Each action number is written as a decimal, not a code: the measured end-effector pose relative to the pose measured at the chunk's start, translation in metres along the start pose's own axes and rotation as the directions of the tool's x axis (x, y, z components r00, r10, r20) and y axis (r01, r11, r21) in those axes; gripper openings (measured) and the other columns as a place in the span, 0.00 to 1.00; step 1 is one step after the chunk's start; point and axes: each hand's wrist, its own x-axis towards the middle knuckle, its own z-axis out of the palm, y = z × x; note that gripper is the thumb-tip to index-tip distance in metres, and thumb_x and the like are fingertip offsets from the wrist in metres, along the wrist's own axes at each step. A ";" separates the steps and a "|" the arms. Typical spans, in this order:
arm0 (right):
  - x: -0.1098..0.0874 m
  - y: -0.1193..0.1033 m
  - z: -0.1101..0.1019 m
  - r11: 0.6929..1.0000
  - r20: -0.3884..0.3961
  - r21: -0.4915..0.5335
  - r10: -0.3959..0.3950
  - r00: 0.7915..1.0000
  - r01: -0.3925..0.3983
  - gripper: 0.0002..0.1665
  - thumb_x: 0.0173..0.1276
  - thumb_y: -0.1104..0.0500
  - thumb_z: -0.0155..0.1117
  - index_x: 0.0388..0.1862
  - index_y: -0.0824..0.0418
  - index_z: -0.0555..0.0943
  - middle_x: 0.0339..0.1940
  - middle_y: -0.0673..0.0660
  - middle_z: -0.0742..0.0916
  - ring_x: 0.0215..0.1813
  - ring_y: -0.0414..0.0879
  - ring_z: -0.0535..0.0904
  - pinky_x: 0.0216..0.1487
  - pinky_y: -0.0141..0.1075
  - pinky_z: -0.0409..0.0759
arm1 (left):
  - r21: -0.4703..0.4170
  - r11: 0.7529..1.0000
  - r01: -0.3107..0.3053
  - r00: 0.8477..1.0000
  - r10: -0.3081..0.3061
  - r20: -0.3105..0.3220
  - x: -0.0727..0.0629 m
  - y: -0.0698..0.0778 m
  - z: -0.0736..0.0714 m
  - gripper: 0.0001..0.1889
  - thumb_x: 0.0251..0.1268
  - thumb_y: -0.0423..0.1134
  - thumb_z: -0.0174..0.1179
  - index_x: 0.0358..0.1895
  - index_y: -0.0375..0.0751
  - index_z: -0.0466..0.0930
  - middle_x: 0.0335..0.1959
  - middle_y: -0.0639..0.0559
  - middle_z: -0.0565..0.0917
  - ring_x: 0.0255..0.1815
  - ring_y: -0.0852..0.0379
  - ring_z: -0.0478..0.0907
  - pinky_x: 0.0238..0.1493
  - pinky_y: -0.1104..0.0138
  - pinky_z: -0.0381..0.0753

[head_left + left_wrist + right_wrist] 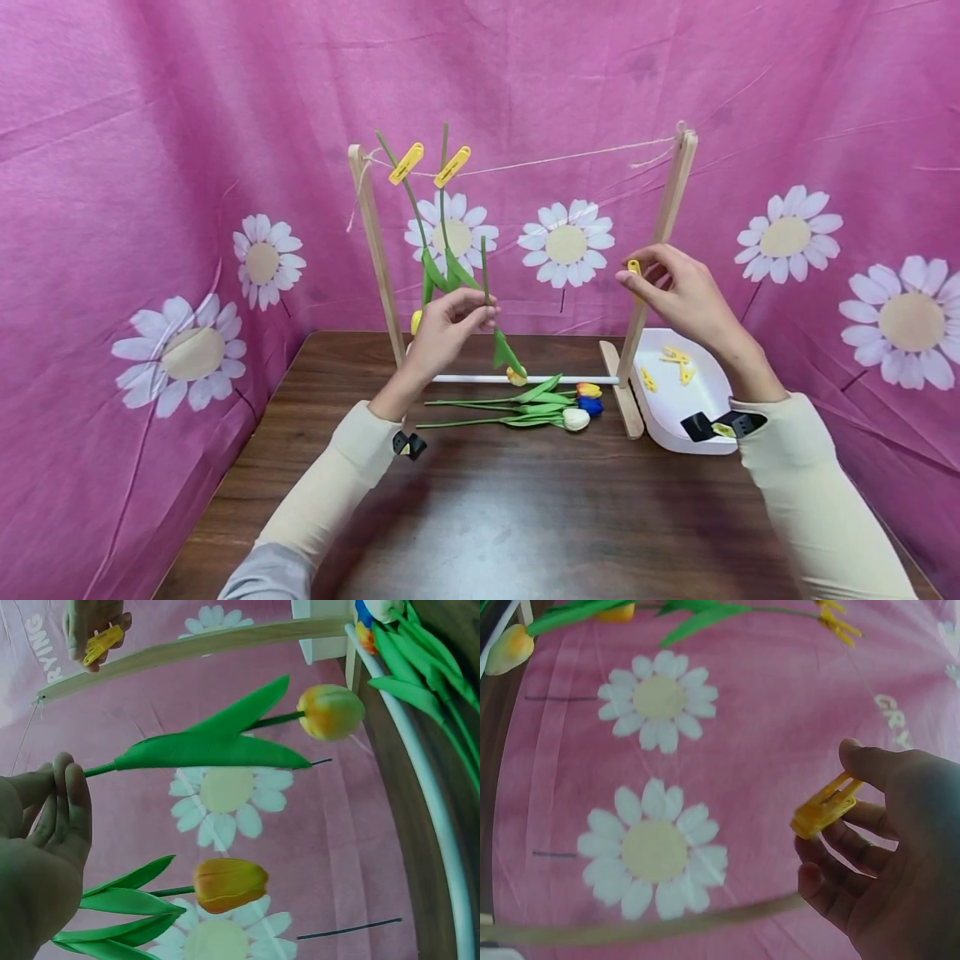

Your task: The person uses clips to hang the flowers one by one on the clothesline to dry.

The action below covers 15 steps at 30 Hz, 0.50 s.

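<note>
My left hand (452, 329) pinches the green stem of an artificial tulip (330, 712), whose yellow-orange bloom hangs downward. In the right hand (686, 292), thumb and fingers hold a yellow clothespin (825, 806) near the right post of a wooden frame. A thin string (555, 158) runs between the frame's two posts. Toward its left end, two yellow clothespins (452, 167) hold two more tulips upside down by their stems. One of these shows an orange bloom (231, 885) in the left wrist view; in the head view, the left hand partly hides both.
On the brown table (480, 517), several tulips (525, 410) with white, blue and orange-yellow blooms lie before the frame's white crossbar (465, 379). At the right, a white tray (656, 421) contains several yellow clothespins (684, 371). Behind stands a pink daisy-print cloth (525, 75).
</note>
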 end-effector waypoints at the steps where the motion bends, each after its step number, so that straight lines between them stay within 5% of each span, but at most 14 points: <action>1: 0.001 -0.003 0.001 1.000 0.008 0.009 -0.009 1.000 0.009 0.18 0.77 0.51 0.71 0.57 0.61 0.84 0.42 0.60 0.88 0.36 0.35 0.79 0.37 0.20 0.75 | 0.038 0.999 -0.014 1.000 0.015 -0.012 0.002 0.001 -0.001 0.08 0.76 0.29 0.63 0.52 0.28 0.85 0.49 0.33 0.91 0.39 0.62 0.88 0.44 0.68 0.90; 7: 0.011 -0.018 0.011 0.998 0.043 0.035 -0.047 0.998 0.045 0.18 0.76 0.54 0.72 0.59 0.60 0.84 0.43 0.61 0.91 0.37 0.30 0.80 0.39 0.20 0.76 | 0.202 0.977 -0.071 0.994 0.086 -0.066 0.013 0.005 -0.006 0.08 0.75 0.34 0.67 0.50 0.36 0.88 0.46 0.42 0.93 0.38 0.62 0.83 0.40 0.71 0.80; 15: 0.023 -0.036 0.024 0.997 0.046 0.045 -0.065 0.997 0.063 0.17 0.70 0.58 0.78 0.54 0.60 0.86 0.43 0.59 0.92 0.38 0.30 0.83 0.40 0.20 0.78 | 0.126 0.990 -0.059 0.989 0.075 -0.125 0.028 0.015 -0.006 0.08 0.75 0.33 0.67 0.50 0.33 0.88 0.44 0.37 0.92 0.44 0.49 0.90 0.49 0.69 0.88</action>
